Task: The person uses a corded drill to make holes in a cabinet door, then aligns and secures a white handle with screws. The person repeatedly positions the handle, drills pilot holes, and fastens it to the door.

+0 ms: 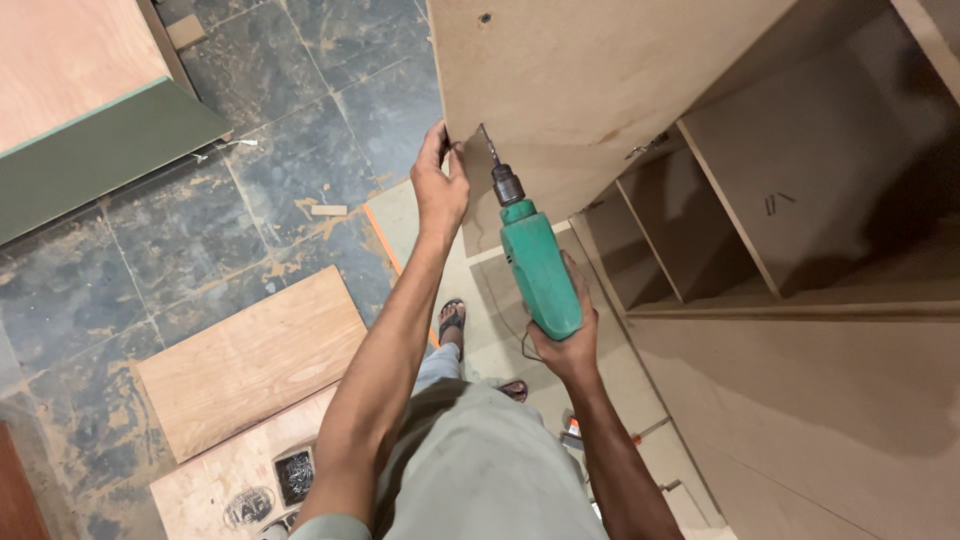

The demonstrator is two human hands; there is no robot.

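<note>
The left hand [440, 180] pinches the lower edge of a pale cabinet door [580, 70], fingers curled tight round the board. The right hand [568, 340] is wrapped firmly about the grip of a green electric drill [535, 255], its bit angled up against the door just beside the left fingers. Further out, a plywood offcut [255, 355] lies on the dusty tiled floor [270, 150]; near it, a small dark open box of screws [294, 474] sits beside an oval printed mark on another board [215, 480].

Door panel [580, 70] blocks ahead; open shelf bays [720, 240] rightward; bare floor [250, 130] leftward.
</note>
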